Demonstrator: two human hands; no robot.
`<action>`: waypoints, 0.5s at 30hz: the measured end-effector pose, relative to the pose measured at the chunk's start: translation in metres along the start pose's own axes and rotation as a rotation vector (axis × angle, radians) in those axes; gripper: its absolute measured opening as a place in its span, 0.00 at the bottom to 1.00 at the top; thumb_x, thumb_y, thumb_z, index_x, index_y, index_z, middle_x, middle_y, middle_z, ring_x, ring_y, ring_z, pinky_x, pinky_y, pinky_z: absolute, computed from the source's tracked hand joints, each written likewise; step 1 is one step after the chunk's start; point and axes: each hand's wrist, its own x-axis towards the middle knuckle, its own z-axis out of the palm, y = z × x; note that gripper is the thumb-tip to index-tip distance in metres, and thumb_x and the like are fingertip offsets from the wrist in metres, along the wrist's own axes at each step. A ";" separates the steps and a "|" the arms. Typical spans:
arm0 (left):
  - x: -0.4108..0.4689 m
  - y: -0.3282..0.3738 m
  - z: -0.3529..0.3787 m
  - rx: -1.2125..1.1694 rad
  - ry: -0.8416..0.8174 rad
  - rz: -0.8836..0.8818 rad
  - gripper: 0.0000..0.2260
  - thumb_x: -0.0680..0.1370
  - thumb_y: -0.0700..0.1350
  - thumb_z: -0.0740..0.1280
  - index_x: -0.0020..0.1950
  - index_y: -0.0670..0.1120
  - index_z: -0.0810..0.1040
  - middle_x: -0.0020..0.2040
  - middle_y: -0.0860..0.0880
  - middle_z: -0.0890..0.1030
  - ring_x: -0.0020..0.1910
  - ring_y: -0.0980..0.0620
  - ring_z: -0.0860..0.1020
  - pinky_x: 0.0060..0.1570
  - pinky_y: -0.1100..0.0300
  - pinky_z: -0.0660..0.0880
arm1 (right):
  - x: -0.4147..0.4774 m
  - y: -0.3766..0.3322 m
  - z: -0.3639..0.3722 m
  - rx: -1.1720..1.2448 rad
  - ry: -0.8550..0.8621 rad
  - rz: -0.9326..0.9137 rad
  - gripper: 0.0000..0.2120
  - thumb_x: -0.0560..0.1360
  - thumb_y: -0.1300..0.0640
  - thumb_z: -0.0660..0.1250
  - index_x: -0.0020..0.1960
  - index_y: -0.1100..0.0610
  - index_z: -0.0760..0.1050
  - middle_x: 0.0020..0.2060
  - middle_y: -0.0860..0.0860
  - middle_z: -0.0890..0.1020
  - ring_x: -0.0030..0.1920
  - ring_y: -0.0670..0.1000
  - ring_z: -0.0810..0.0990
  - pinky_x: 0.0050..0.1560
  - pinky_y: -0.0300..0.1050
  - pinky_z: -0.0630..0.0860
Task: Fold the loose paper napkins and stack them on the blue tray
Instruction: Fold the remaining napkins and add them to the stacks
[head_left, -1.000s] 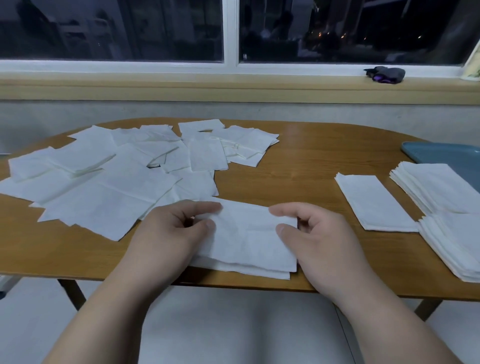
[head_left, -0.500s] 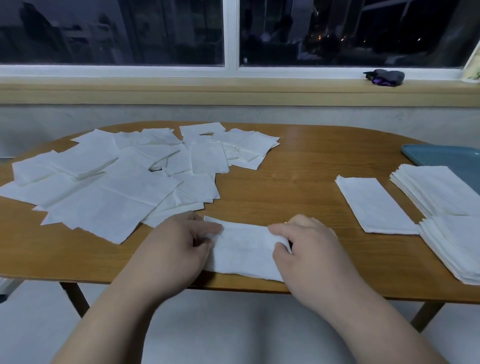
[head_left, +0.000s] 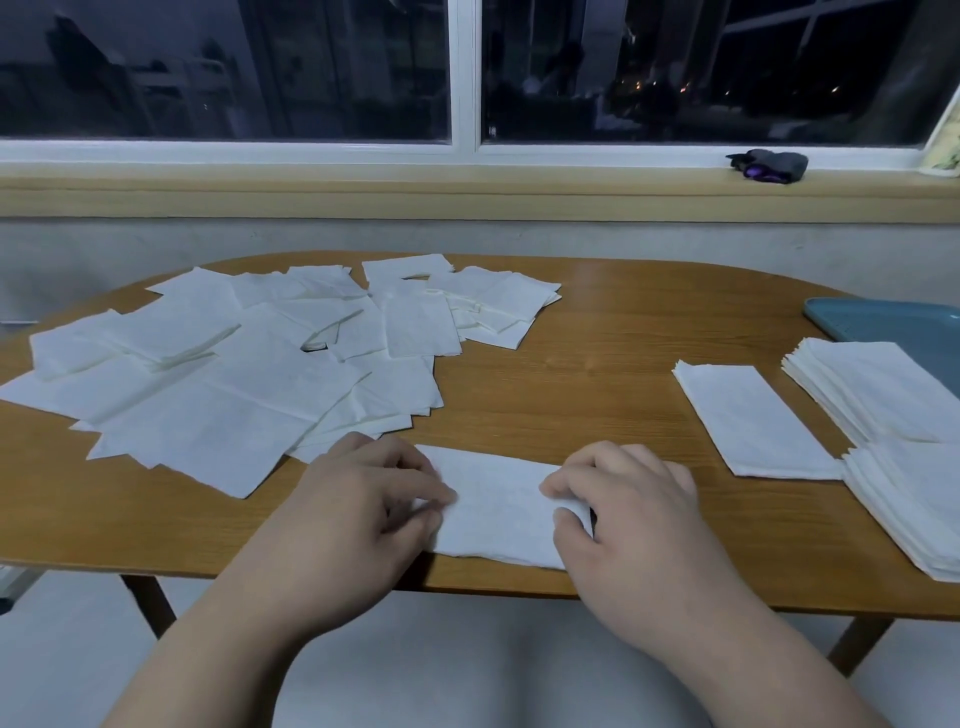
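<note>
- Because both hands grip only the ends of the napkin (head_left: 498, 514), a sideways pull could tear the thin paper or skew its layers; this is judged the main risk.
- Left hand (head_left: 363, 499): fingers curled close, thumb and forefinger pinching the napkin's left end.
- Right hand (head_left: 623, 509): curled likewise, pinching the right end.
- Napkin: a folded strip lying flat between the hands, at the near edge of the table (head_left: 597, 353); a careless nudge could slide it off.
- Loose napkins (head_left: 234, 395): unfolded heap just beyond the left hand.
- Folded napkin (head_left: 753, 421) lies alone to the right; two stacks (head_left: 883, 389) beyond it.
- Blue tray (head_left: 893, 322): far right; whether the stacks rest on it cannot be told.
</note>
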 end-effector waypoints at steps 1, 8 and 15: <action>-0.001 -0.001 -0.001 0.003 -0.003 0.000 0.07 0.77 0.53 0.68 0.52 0.64 0.82 0.54 0.69 0.74 0.59 0.65 0.67 0.53 0.70 0.65 | 0.000 0.000 0.001 -0.002 0.005 -0.003 0.22 0.74 0.46 0.49 0.58 0.42 0.78 0.52 0.33 0.71 0.59 0.38 0.65 0.63 0.40 0.55; -0.006 -0.003 -0.003 -0.020 -0.009 -0.005 0.07 0.76 0.55 0.70 0.53 0.64 0.82 0.55 0.69 0.73 0.60 0.63 0.67 0.55 0.69 0.65 | 0.001 0.003 0.002 0.057 0.019 -0.017 0.12 0.80 0.54 0.59 0.54 0.41 0.78 0.52 0.32 0.74 0.60 0.35 0.66 0.66 0.40 0.58; -0.005 -0.012 -0.012 -0.100 0.106 -0.061 0.07 0.77 0.52 0.67 0.50 0.60 0.83 0.53 0.69 0.75 0.59 0.64 0.69 0.54 0.69 0.67 | 0.050 -0.017 -0.021 0.222 -0.029 0.045 0.08 0.79 0.51 0.64 0.54 0.41 0.78 0.52 0.33 0.75 0.55 0.37 0.72 0.48 0.31 0.67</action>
